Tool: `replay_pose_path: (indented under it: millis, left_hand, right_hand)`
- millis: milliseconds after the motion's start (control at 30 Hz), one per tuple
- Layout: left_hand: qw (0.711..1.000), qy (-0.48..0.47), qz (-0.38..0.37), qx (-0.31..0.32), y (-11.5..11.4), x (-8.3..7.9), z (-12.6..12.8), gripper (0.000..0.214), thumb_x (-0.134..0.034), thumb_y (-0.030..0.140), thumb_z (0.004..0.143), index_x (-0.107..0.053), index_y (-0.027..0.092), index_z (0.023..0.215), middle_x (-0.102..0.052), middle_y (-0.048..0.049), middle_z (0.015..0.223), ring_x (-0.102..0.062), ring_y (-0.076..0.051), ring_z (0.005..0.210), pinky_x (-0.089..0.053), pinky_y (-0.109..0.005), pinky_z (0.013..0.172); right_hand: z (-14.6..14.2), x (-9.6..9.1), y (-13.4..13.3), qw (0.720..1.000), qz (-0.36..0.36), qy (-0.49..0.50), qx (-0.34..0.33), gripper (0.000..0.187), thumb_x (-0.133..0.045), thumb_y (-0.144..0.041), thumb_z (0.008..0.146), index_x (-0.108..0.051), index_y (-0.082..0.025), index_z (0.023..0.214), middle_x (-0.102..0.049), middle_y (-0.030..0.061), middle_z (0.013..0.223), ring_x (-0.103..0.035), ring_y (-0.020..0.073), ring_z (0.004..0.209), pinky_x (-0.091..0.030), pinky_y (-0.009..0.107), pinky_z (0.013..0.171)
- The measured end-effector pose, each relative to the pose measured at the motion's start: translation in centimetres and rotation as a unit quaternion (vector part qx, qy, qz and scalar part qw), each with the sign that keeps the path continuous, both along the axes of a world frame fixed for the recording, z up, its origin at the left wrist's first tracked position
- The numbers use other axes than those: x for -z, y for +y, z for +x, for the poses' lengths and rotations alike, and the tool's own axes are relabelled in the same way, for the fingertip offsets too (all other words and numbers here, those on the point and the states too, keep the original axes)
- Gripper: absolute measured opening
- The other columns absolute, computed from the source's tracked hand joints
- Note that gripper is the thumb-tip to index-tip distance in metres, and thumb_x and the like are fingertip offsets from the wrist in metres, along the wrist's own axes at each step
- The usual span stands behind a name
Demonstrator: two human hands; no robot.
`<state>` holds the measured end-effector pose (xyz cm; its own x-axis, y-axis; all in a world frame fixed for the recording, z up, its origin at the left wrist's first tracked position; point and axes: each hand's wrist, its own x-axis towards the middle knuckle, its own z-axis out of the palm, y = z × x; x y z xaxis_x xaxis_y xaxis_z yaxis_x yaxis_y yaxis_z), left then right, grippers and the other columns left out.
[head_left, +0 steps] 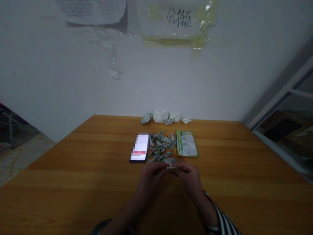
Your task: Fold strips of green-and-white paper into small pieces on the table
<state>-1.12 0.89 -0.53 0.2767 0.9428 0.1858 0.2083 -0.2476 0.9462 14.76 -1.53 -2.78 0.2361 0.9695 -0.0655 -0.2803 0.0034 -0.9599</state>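
My left hand and my right hand meet low over the wooden table, fingers curled. Between their fingertips they pinch a small folded piece of printed paper. Just beyond the hands lies a pile of several small folded paper pieces in green and white print. A lit phone lies flat to the left of the pile. A green-bordered printed sheet lies to its right.
At the table's far edge, against the white wall, sit white folded paper shapes and a green-printed one. A taped plastic sheet with handwriting hangs on the wall. A metal frame stands at right.
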Motion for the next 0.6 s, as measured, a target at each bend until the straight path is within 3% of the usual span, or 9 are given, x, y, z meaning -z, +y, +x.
replay_pose_path:
  millis: [133, 267, 467, 600]
  left_hand:
    - [0.998, -0.028, 0.004, -0.053, -0.1, -0.3, -0.1, 0.01, -0.069, 0.018, 0.072, -0.076, 0.022, 0.075, -0.076, -0.0031, 0.076, -0.069, -0.021, 0.072, -0.053, -0.029, 0.07]
    - [0.99, -0.098, -0.059, -0.077, -0.2, -0.7, 0.3, 0.001, -0.075, 0.02, 0.066, -0.074, 0.021, 0.067, -0.076, -0.0022, 0.072, -0.07, -0.021, 0.071, -0.055, -0.03, 0.07]
    - [0.972, -0.159, -0.158, -0.064, -0.7, -0.7, 1.2, 0.018, -0.079, 0.03, 0.064, -0.069, 0.015, 0.065, -0.074, -0.0033, 0.065, -0.07, -0.019, 0.064, -0.056, -0.029, 0.066]
    - [0.957, -0.203, -0.197, -0.067, -0.4, -0.2, 1.5, 0.035, -0.083, 0.036, 0.06, -0.054, 0.017, 0.064, -0.071, 0.0004, 0.057, -0.068, -0.016, 0.055, -0.055, -0.026, 0.058]
  right_hand:
    - [-0.1, -0.2, -0.3, 0.999, 0.021, -0.007, -0.032, 0.028, -0.084, -0.043, 0.058, -0.077, -0.02, 0.073, -0.078, 0.006, 0.075, -0.073, 0.0238, 0.069, -0.061, 0.037, 0.069]
    - [0.0, -0.7, -0.6, 0.997, 0.042, -0.034, -0.049, 0.028, -0.079, -0.046, 0.065, -0.076, -0.02, 0.075, -0.077, 0.006, 0.073, -0.073, 0.0231, 0.068, -0.061, 0.036, 0.068]
    - [-0.5, -1.0, -0.9, 0.998, 0.046, -0.032, -0.025, 0.029, -0.076, -0.044, 0.071, -0.062, -0.018, 0.065, -0.073, 0.0038, 0.064, -0.069, 0.018, 0.059, -0.058, 0.028, 0.059]
    - [-1.0, -1.2, -1.0, 0.999, 0.039, -0.024, -0.014, 0.035, -0.075, -0.046, 0.07, -0.052, -0.021, 0.065, -0.069, 0.0014, 0.057, -0.066, 0.0165, 0.051, -0.056, 0.027, 0.052]
